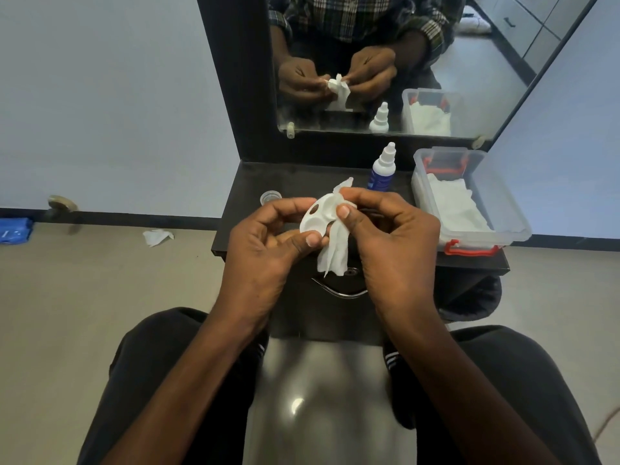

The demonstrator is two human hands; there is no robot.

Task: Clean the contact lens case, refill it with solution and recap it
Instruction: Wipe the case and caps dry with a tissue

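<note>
My left hand (268,243) grips a white contact lens case (317,218) above the black shelf (241,196), thumb under its lower edge. My right hand (385,236) pinches a white tissue (333,253) against the case's right side; the tissue hangs down between both hands. A clear cap (271,197) lies on the shelf just behind my left hand. The solution bottle (382,169), white with a blue label, stands upright behind my right hand with its cap on.
A clear plastic box (469,196) with red latches holds white tissues at the shelf's right end. A mirror (402,62) rises behind the shelf. A crumpled tissue (157,237) lies on the floor at left. A drawer handle (339,292) sits below the hands.
</note>
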